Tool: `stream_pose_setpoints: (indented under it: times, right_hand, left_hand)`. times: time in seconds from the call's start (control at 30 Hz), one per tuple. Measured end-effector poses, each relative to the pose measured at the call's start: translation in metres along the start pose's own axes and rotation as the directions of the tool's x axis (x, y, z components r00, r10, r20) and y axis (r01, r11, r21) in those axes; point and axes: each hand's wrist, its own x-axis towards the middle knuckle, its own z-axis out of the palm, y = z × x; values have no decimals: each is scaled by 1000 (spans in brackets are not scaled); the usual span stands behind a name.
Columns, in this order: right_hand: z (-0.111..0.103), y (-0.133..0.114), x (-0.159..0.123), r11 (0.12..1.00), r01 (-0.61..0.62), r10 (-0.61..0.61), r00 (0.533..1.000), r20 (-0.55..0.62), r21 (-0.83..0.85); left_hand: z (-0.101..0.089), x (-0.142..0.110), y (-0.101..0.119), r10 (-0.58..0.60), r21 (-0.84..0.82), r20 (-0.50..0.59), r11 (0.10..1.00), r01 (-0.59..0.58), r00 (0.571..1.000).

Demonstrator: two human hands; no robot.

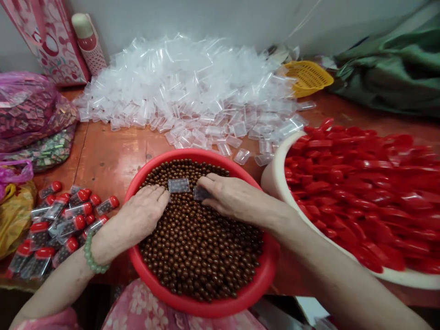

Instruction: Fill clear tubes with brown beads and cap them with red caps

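A red basin (271, 270) full of small round brown beads (202, 247) rests at the table's front edge. Over its back left part, my left hand (149, 211) is closed, fingers together and pointing down into the beads; what it holds is hidden. My right hand (228, 195) grips a small clear plastic container (199, 193) and dips it among the beads. Between the two hands lies another clear container (178, 185), on top of the beads and with dark contents showing through.
Behind the basin spreads a heap of clear containers (206, 87). On the right, a white tub (280, 169) holds red plastic pieces (364, 192). Filled, red-capped containers (68, 220) lie left. Around these are plastic bags (27, 110), a yellow basket (307, 78) and a bottle (90, 46).
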Motion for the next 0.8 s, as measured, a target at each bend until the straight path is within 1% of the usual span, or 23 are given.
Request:
stream_pose_setpoints:
  times: [0.1, 0.17, 0.23, 0.3, 0.37, 0.47, 0.53, 0.6, 0.67, 0.73, 0.8]
  right_hand:
    - [-7, 7, 7, 999, 2, -5, 998, 67, 50]
    - [-11, 10, 9, 1000, 9, -12, 992, 126, 22]
    - [-13, 10, 7, 999, 14, -8, 988, 157, -33]
    - [-11, 6, 1, 993, 7, 8, 992, 127, -118]
    - [-6, 0, -7, 976, -1, 14, 998, 55, -218]
    - [7, -16, -19, 945, 11, -27, 999, -43, -328]
    - [13, -27, -23, 936, 31, -58, 996, -66, -350]
    - [17, -36, -25, 946, 86, -99, 995, -26, -312]
    - [16, -40, -23, 959, 163, -151, 986, 69, -232]
    - [14, -40, -21, 966, 220, -197, 966, 167, -132]
    - [11, -36, -18, 973, 230, -219, 943, 250, -18]
  left_hand:
    - [-8, 2, 5, -9, 30, 59, 1000, 7, 998]
    - [-14, 7, 3, -35, -4, 107, 999, 36, 994]
    - [-19, 13, -2, -53, -63, 147, 996, 63, 988]
    - [-20, 18, -9, -40, -136, 167, 989, 64, 985]
    - [-19, 22, -17, -12, -202, 167, 978, 47, 986]
    - [-17, 25, -26, 46, -256, 200, 967, 7, 979]
    - [-17, 26, -30, 102, -302, 238, 953, -27, 966]
    - [-18, 27, -33, 154, -378, 257, 924, -47, 954]
    - [-20, 27, -36, 194, -472, 247, 880, -57, 949]
    - [-21, 27, -39, 215, -562, 217, 825, -58, 952]
    - [-21, 27, -41, 224, -636, 191, 770, -54, 956]
